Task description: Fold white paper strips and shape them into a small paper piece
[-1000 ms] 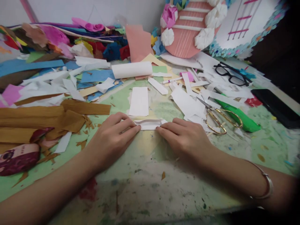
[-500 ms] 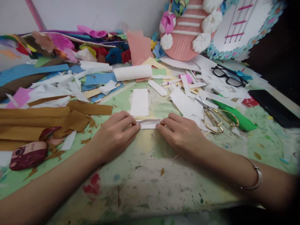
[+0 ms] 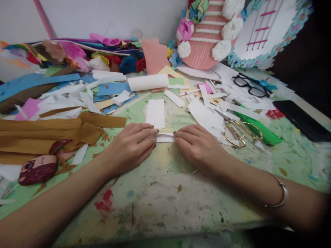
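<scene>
Apparent creasing of narrow white folded paper strip (image 3: 165, 138).
Left hand (image 3: 136, 146) and right hand (image 3: 198, 144) cover its ends, grip indeterminable; next move likely calls for even pressure.

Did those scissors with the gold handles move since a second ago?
No. The scissors haven't gone either way: they lie just as before beside the black phone. Only the camera's view shifted a little.

Both ends of the white strip (image 3: 165, 138) out of sight beneath the fingers (image 3: 145, 135) (exact grip unclear)
</scene>
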`<state>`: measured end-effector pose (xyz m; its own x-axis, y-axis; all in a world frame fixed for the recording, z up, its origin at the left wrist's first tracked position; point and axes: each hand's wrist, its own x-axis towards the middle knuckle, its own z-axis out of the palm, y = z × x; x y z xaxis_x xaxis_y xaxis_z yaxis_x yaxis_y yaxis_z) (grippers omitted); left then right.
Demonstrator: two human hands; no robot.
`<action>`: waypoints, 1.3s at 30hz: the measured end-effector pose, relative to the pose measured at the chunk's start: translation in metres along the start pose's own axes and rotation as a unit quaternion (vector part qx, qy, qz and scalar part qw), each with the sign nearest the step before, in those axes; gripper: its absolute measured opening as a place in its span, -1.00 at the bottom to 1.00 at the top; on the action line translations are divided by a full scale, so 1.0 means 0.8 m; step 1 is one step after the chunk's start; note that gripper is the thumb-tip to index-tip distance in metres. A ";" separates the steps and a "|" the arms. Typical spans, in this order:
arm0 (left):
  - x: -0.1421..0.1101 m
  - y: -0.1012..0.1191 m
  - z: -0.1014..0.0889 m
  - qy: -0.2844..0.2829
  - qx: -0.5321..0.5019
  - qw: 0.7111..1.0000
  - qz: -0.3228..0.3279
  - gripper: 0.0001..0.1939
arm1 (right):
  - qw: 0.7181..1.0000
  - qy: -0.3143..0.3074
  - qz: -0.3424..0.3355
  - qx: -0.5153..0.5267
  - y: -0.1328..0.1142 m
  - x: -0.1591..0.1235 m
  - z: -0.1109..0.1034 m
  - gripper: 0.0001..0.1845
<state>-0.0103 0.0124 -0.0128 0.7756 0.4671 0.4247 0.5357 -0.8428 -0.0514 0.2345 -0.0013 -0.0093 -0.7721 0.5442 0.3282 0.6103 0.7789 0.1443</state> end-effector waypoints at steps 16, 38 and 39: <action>-0.003 -0.020 0.006 0.034 -0.138 0.990 -0.017 -0.84 | 0.996 0.017 0.053 0.071 0.015 0.002 0.007 -0.75; 0.004 -0.017 0.014 0.064 -0.160 0.984 -0.039 -0.86 | 0.960 0.050 0.102 0.257 0.029 0.001 0.012 -0.86; 0.005 -0.018 0.014 0.070 -0.176 0.981 -0.048 -0.87 | 0.955 0.047 0.111 0.272 0.030 0.001 0.011 -0.87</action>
<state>-0.0112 0.0291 -0.0204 0.6607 0.5282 0.5333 0.4366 -0.8484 0.2995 0.2472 0.0208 -0.0138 -0.5994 0.7040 0.3810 0.5547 0.7085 -0.4363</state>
